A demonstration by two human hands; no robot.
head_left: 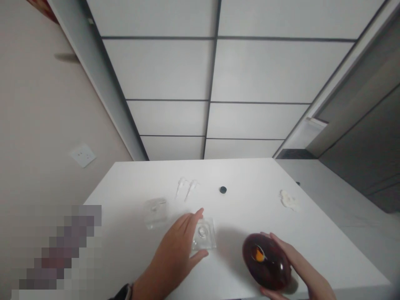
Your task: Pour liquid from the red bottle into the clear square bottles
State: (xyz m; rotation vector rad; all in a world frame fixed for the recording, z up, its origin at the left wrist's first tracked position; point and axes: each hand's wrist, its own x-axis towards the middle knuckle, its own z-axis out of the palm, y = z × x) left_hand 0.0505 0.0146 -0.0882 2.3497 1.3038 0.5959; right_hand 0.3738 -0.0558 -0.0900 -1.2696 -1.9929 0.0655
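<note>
My right hand (293, 266) is wrapped round a glossy dark red oval bottle (265, 264), held tilted near the table's front edge. Its round opening faces up toward me and looks orange inside. My left hand (179, 246) has its fingers and thumb on opposite sides of a clear square bottle (204, 233) with a round open neck. Part of that bottle is hidden behind the hand. To the left lies another clear square bottle (156, 212). Beyond my left hand, two white pump heads (187, 187) rest side by side on the white table (250, 179).
A small dark round cap (223, 190) lies toward the back of the table. Crumpled white tissue (288, 201) is on the right side. White panelled doors (175, 71) stand behind the table, and a wall with a socket (83, 155) is at left.
</note>
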